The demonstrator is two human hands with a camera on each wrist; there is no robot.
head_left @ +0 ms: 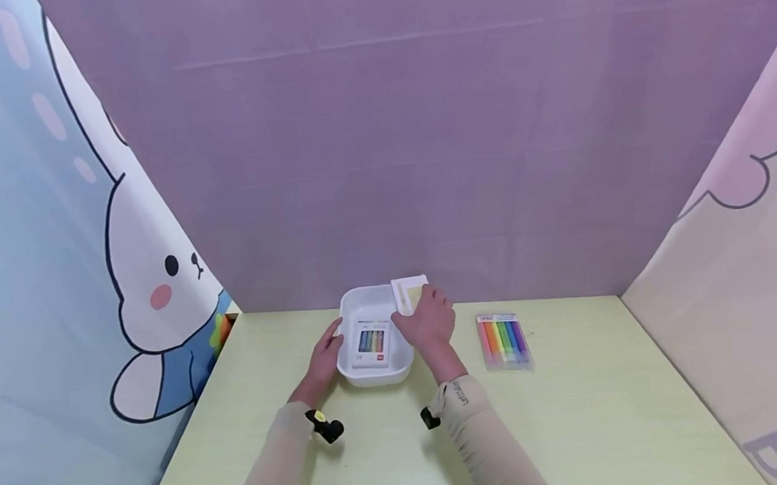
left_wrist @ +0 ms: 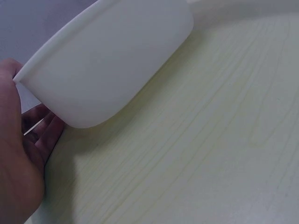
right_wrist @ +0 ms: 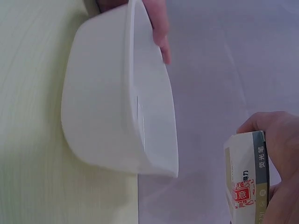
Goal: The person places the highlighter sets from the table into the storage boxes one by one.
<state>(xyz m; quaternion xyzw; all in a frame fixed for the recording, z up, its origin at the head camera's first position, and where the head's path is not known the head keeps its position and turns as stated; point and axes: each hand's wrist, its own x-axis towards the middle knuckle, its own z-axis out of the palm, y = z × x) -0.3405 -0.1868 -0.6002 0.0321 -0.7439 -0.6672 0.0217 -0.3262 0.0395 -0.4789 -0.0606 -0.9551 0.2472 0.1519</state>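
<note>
A white plastic basin [head_left: 376, 380] stands on the table near its back edge. My left hand [head_left: 323, 359] grips its left rim, the thumb at the top edge and the fingers along the outer wall in the left wrist view [left_wrist: 16, 154]. Inside the basin lies a flat white box [head_left: 370, 341] with a picture of coloured sticks on its front. My right hand [head_left: 431, 319] holds a white highlighter box [right_wrist: 243, 182] above the basin's back right rim. Its side carries printed characters and a red stamp-like mark.
A clear pack of rainbow-coloured highlighters [head_left: 504, 341] lies on the pale wooden table [head_left: 601, 407], to the right of the basin. A purple curtain [head_left: 384, 162] hangs behind the table. Printed cloths flank it, a rabbit [head_left: 150, 284] on the left one.
</note>
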